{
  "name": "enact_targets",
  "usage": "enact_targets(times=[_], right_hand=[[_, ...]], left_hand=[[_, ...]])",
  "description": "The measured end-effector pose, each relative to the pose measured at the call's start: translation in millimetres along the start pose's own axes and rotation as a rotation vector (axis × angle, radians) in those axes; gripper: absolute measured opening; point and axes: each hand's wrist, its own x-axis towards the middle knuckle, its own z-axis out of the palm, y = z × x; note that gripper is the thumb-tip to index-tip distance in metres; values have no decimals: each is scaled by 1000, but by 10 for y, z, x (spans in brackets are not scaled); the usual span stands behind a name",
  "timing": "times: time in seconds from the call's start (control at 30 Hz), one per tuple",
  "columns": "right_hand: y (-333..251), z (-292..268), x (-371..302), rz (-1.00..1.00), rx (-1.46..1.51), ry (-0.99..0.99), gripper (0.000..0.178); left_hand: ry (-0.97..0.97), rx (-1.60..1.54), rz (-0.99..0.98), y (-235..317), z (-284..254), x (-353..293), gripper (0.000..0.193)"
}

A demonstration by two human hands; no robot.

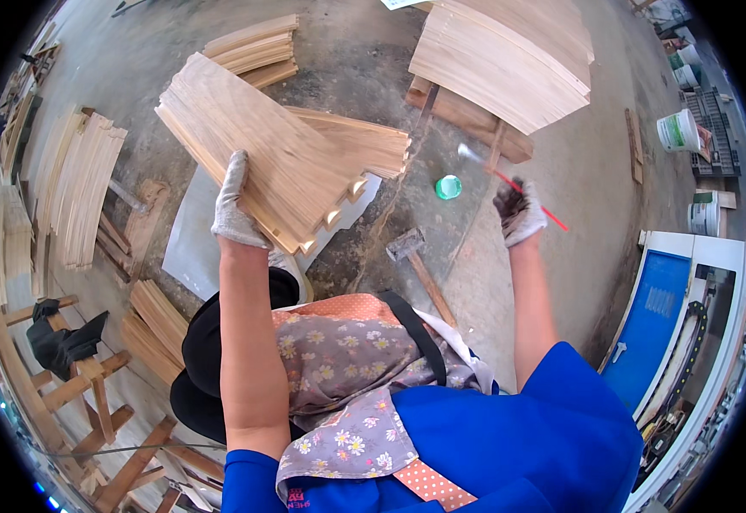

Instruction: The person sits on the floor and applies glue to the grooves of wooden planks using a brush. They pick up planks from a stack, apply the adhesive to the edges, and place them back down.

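Note:
My left hand [240,208], in a light glove, grips the near left edge of a wooden panel [253,141], thumb laid on top. The panel is tilted, and its near end has several pale rounded tabs along it. More wooden boards [356,141] lie partly hidden behind it. My right hand [521,214], in a glove with dark fingers, is closed around the red handle of a brush [510,181]. The brush's pale tip is blurred and points toward a small green cup [448,187] on the floor. The cup's contents cannot be made out.
A hammer [407,248] with a wooden handle lies on the floor before me. A large stack of panels [501,64] rests on timber at the far right. Board stacks [91,184] stand at left, white buckets [679,130] and a blue-fronted cabinet [651,316] at right.

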Motion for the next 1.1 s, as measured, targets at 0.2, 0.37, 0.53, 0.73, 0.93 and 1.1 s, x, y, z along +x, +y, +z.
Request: enact_targets(times=[0.2, 0.37, 0.53, 0.73, 0.93, 1.1], right_hand=[[968, -892, 1015, 233, -257, 327, 29], [1251, -813, 1218, 2, -966, -98, 22], [1216, -934, 1215, 571, -399, -345, 43], [613, 1376, -183, 384, -198, -883, 61], [464, 2224, -537, -168, -650, -872, 51], [536, 2151, -524, -131, -606, -918, 56]], left_hand=[[-18, 37, -18, -96, 154, -43, 52], [-117, -31, -128, -33, -101, -70, 58], [-49, 280, 53, -44, 428, -83, 44], [-130, 256, 83, -180, 44, -29, 39], [-212, 208, 60, -382, 232, -26, 51], [-345, -237, -82, -311, 78, 1, 53]])
